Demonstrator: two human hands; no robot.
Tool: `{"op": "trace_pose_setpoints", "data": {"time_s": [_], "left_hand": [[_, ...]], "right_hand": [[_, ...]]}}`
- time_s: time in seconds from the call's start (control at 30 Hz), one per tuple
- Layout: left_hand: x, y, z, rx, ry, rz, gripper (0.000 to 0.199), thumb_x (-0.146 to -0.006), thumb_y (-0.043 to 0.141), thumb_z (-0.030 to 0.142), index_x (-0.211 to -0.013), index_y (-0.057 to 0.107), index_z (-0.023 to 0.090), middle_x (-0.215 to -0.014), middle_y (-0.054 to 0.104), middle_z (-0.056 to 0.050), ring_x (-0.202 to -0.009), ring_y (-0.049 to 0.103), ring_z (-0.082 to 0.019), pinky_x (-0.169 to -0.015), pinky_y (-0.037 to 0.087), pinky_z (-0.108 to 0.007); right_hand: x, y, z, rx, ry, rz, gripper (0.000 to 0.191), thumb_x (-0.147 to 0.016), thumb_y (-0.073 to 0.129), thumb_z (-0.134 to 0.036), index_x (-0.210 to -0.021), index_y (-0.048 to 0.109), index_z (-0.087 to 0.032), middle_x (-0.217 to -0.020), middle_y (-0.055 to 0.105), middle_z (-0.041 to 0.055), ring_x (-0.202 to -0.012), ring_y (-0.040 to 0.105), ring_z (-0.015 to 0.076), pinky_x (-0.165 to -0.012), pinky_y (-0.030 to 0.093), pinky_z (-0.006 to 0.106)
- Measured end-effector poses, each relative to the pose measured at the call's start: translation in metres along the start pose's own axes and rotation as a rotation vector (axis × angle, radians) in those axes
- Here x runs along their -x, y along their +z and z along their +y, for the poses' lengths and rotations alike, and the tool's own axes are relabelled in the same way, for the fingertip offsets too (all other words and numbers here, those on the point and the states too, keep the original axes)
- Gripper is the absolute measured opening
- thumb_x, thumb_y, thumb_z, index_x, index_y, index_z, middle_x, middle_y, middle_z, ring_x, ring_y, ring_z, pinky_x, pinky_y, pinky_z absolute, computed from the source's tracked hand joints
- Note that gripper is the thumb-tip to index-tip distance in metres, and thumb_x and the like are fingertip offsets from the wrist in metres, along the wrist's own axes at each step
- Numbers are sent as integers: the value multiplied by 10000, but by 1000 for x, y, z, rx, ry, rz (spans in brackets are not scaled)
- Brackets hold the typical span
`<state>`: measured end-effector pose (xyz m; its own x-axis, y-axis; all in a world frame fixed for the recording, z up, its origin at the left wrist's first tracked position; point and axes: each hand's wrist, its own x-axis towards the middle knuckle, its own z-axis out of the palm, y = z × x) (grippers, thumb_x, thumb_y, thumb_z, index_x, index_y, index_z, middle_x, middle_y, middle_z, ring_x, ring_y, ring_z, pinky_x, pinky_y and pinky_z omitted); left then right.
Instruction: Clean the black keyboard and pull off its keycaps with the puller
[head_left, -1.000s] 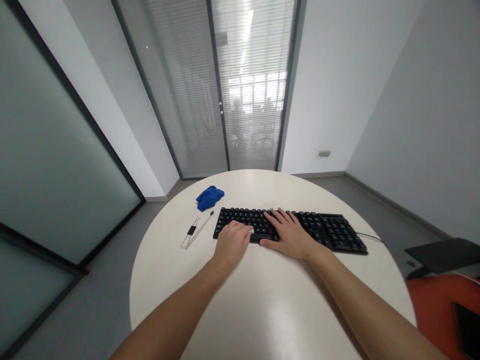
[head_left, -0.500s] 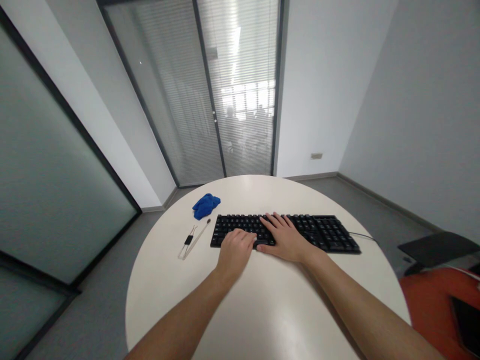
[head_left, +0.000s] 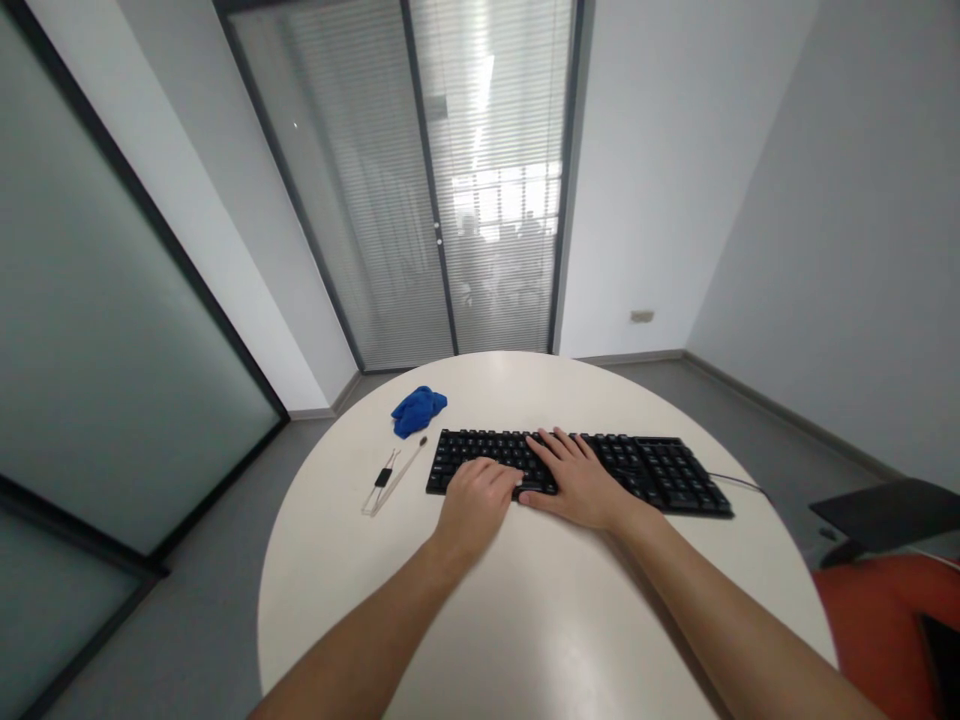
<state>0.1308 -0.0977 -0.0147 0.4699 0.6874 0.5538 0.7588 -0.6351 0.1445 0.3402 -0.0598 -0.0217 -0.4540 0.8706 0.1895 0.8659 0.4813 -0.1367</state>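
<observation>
A black full-size keyboard (head_left: 667, 470) lies across the middle of the round white table. My left hand (head_left: 480, 495) is curled over its lower left keys, the fingers drawn together near the bottom row. Whatever those fingers may pinch is too small or hidden to make out. Spread flat over the middle keys, my right hand (head_left: 577, 480) has its fingers apart and its thumb along the front edge. To the left lie a wire tool with a black grip (head_left: 383, 478) and a thin pale stick with a dark tip (head_left: 401, 473). Behind them sits a crumpled blue cloth (head_left: 419, 411).
The white table (head_left: 525, 620) has a rounded edge. A cable (head_left: 739, 482) runs off the keyboard's right end. An orange chair (head_left: 870, 620) and a dark flat surface (head_left: 885, 512) stand at the right. Glass panels with blinds (head_left: 360, 200) are beyond the table.
The view has shifted slightly, so the table and keyboard appear a little further right. Both hands keep nearly the same places on the keyboard.
</observation>
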Motion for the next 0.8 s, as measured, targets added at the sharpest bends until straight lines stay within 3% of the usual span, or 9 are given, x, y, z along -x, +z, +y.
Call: {"op": "trace_pose_setpoints", "data": {"time_s": [0.13, 0.27, 0.57, 0.8], "left_hand": [[2, -7, -8, -51, -126, -31, 208, -916, 579, 144, -1069, 704, 207, -1013, 733, -51, -989, 600, -237, -867, 476, -396], [1, -10, -10, -23, -150, -95, 216, -899, 583, 136, -1056, 713, 206, -999, 732, -47, -987, 592, -235, -875, 485, -383], [3, -15, -11, 7, -169, -75, 206, -860, 598, 130, -998, 721, 222, -968, 734, -31, -961, 596, -222, -877, 485, -362], [5, -23, -27, -63, -309, -38, 197, -873, 583, 147, -996, 719, 218, -959, 734, -39, -951, 613, -229, -852, 481, -355]], "right_hand": [[0, -3, -1, -8, 9, -17, 1012, -789, 401, -844, -1540, 331, -169, -1593, 284, 152, -1473, 203, 392, -1183, 183, 578], [0, -4, -2, -7, 9, -7, 1010, -788, 398, -845, -1538, 337, -171, -1591, 287, 153, -1470, 213, 394, -1181, 188, 579], [0, 0, 0, -6, -5, 9, 1002, -787, 404, -842, -1537, 339, -181, -1590, 296, 152, -1465, 226, 396, -1180, 188, 573], [0, 0, 0, -11, 0, 7, 1012, -781, 413, -846, -1536, 341, -176, -1587, 303, 151, -1465, 226, 397, -1177, 195, 580]]}}
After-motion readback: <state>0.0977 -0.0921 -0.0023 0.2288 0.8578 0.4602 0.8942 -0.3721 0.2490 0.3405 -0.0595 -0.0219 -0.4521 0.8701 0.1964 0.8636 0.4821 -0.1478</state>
